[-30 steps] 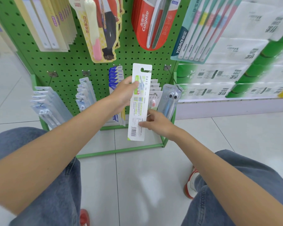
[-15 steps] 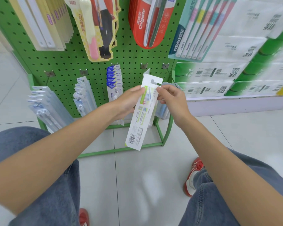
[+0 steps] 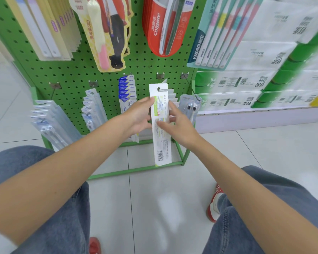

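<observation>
A long white toothbrush pack [image 3: 162, 142] with green print and a barcode hangs upright at a hook on the green pegboard rack [image 3: 77, 74]. Its hanging hole sits on the hook tip. My left hand [image 3: 139, 116] holds the pack's left edge near the top, thumb on its face. My right hand [image 3: 176, 123] holds the pack's right side at the middle, thumb pressed on the front. More packs of the same kind hang behind it.
Other toothbrush packs hang to the left [image 3: 94, 109] and centre [image 3: 127, 92], a grey pack [image 3: 190, 107] to the right, a red Colgate pack [image 3: 163, 24] above. Tissue packs [image 3: 264, 83] fill the right shelf. The rack's green floor frame [image 3: 136, 169] lies ahead of my knees.
The pack went from tilted and off the hook to upright with its hole on the hook. My right hand dropped from the pack's top to its middle.
</observation>
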Tool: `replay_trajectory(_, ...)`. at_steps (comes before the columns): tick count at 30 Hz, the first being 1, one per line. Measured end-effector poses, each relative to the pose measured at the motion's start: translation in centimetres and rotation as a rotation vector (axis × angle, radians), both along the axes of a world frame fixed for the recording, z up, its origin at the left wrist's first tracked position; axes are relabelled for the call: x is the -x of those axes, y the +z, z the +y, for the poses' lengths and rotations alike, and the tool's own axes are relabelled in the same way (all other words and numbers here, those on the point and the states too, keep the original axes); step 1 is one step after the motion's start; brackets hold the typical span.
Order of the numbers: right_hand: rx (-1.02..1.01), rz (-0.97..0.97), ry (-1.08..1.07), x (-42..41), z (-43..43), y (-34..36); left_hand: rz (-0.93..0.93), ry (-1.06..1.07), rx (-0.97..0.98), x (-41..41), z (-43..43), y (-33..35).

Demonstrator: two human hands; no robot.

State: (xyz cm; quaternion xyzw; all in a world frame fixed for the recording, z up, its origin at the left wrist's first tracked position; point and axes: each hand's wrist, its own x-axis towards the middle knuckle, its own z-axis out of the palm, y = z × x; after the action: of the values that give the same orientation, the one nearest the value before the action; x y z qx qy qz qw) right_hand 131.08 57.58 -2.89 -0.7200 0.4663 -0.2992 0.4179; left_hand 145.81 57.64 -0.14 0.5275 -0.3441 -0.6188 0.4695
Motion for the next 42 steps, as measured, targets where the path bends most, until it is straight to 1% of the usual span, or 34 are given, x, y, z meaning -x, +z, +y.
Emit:
replay_trajectory(2,-0.018,0.059,0.030,-0.3,0.3,-0.4,0.033,-0.008,-0.016,0.0,0.1,0.3)
replay_trajectory(6,-0.060,0.088,0.069,0.0,0.2,-0.1,0.071,-0.082,-0.006,0.2,0.4,0.7)
replay_trajectory(10,-0.063,0.154,0.070,0.3,-0.4,-0.6,0.048,-0.173,0.028,0.2,0.6,0.9)
replay_trajectory(13,-0.059,0.136,0.114,0.7,-0.5,-0.6,0.002,-0.231,0.039,-0.2,0.4,0.7)
replay_trajectory(16,-0.041,0.086,0.082,1.1,-0.8,-0.2,-0.041,-0.201,0.030,-0.4,0.1,0.4)
replay_trajectory(20,-0.079,-0.035,0.022,1.5,-1.1,0.3,-0.183,-0.122,0.079,-0.8,0.1,0.3)
replay_trajectory(23,-0.093,-0.047,0.005,1.5,-1.4,0.0,-0.264,-0.047,0.096,-0.8,-0.1,-0.2)
replay_trajectory(26,-0.101,-0.028,0.008,1.5,-1.4,-0.1,-0.280,-0.013,0.118,-0.3,0.0,-0.6)
replay_trajectory(30,-0.063,-0.070,-0.030,1.6,-1.5,0.5,-0.369,0.016,0.183,0.0,0.2,-0.8)
replay_trajectory(35,0.043,-0.194,-0.165,1.9,-2.2,1.9,-0.461,-0.055,0.245,0.3,0.3,-1.2)
replay_trajectory(39,0.117,-0.139,-0.142,2.0,-2.3,2.4,-0.482,-0.099,0.259,0.7,0.4,-1.3)
replay_trajectory(42,0.182,-0.004,-0.158,2.2,-2.5,2.9,-0.486,-0.100,0.263,0.9,0.3,-1.7)
